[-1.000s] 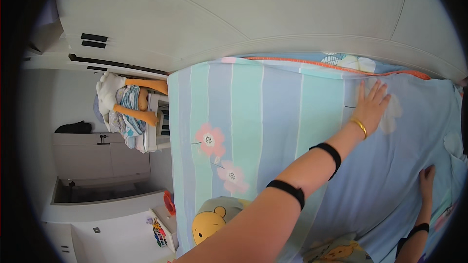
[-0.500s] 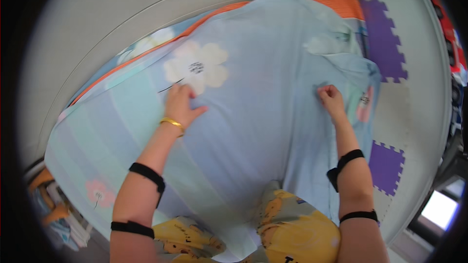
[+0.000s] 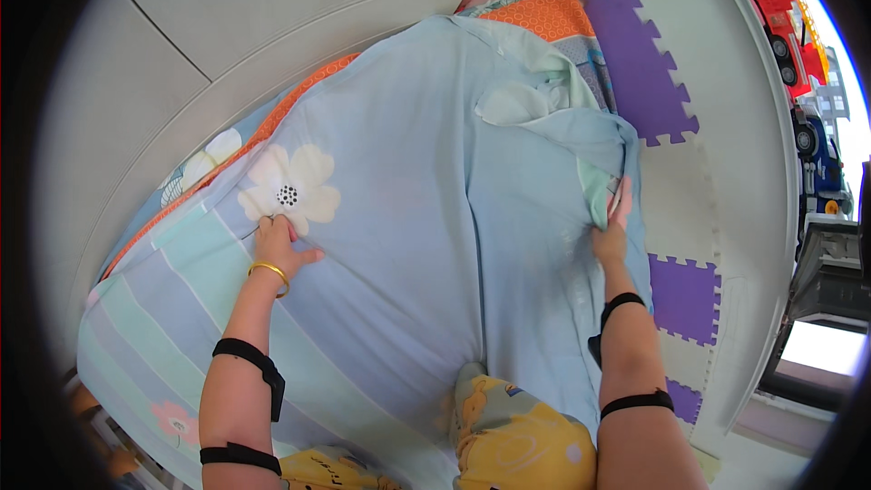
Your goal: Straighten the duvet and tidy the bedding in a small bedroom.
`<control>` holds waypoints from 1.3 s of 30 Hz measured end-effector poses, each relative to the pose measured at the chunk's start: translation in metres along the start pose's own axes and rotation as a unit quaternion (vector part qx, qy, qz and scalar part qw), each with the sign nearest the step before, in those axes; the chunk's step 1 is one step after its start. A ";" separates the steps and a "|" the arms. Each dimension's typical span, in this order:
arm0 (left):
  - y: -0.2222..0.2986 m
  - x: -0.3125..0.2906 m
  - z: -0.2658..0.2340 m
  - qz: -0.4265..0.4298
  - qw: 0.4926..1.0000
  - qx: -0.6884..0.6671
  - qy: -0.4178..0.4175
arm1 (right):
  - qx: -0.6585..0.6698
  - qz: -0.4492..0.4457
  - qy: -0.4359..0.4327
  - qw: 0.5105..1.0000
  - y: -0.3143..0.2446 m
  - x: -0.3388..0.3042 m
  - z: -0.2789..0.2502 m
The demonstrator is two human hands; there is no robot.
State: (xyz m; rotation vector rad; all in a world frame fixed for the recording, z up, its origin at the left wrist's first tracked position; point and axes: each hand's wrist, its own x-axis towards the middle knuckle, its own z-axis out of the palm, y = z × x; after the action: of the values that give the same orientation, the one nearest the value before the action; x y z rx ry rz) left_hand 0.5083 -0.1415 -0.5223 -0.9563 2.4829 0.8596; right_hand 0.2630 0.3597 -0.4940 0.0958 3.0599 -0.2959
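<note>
A pale blue bed cover (image 3: 399, 181) with stripes and large flowers spreads beneath both hands. My left hand (image 3: 283, 249) rests by the white flower, fingers curled into the cloth and thumb apart; creases run from it. On the right, my right hand (image 3: 614, 234) grips the cover's folded edge, where the green underside shows. Its fingertips are partly hidden by the fold. Below my hands, my knees in yellow printed trousers (image 3: 526, 440) press on the cover.
Orange patterned bedding (image 3: 535, 16) shows under the cover's far edge. Purple foam mats (image 3: 640, 63) lie to the right. Beyond them stand a red toy truck (image 3: 771, 23) and a blue toy vehicle (image 3: 819, 159). A pale panelled surface (image 3: 218, 27) borders the far left.
My right hand has closed on the cover's right edge and turned it up. My left hand still sits by the white flower. The whole view has shifted, moving the scene leftward.
</note>
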 end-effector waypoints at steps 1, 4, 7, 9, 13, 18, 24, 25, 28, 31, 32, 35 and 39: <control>0.004 0.001 0.000 -0.003 1.000 0.002 -0.007 | -0.042 0.009 0.004 0.999 0.012 0.018 -0.009; 0.005 0.001 -0.002 -0.016 1.000 0.007 -0.012 | -0.019 0.054 0.144 0.988 0.018 0.053 -0.041; 0.002 0.003 0.000 -0.014 1.000 0.008 -0.010 | 0.225 0.151 0.167 0.948 0.012 0.060 -0.048; -0.002 0.005 0.001 -0.013 1.000 0.013 -0.007 | 0.170 0.220 0.021 0.960 -0.013 0.053 -0.045; -0.001 0.004 -0.004 -0.002 1.000 0.003 -0.011 | -0.060 -0.189 0.204 0.959 -0.090 0.048 -0.059; -0.003 0.004 0.002 -0.005 1.000 0.007 -0.009 | 0.127 -0.264 0.056 0.955 -0.215 0.069 -0.042; -0.023 -0.003 0.002 0.007 1.000 0.003 0.011 | 0.236 -0.138 -0.122 0.954 -0.274 0.107 -0.006; -0.032 0.001 0.008 0.037 0.997 -0.054 0.030 | 0.243 -0.148 -0.128 0.950 -0.272 0.113 0.002; -0.013 0.001 -0.001 0.045 0.966 -0.238 0.092 | 0.106 -0.280 0.053 0.953 -0.248 0.146 0.021; 0.001 -0.009 -0.040 0.027 0.938 -0.296 0.177 | -0.043 -0.209 0.052 0.976 -0.246 0.142 0.006; -0.001 -0.010 -0.053 0.038 0.945 -0.229 0.230 | -0.031 -0.190 0.042 0.980 -0.252 0.144 0.003; -0.023 -0.003 -0.070 -0.001 0.975 -0.133 0.175 | -0.015 -0.208 0.063 0.976 -0.266 0.131 0.002; -0.031 0.015 -0.066 -0.039 0.976 -0.152 0.154 | 0.100 -0.069 -0.133 0.984 -0.260 0.145 -0.004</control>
State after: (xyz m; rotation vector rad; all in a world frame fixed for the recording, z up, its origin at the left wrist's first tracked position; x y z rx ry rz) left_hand 0.5123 -0.2099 -0.4928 -1.3749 2.5878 1.1664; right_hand 0.1010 0.1140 -0.4517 -0.1370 2.7688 -0.5743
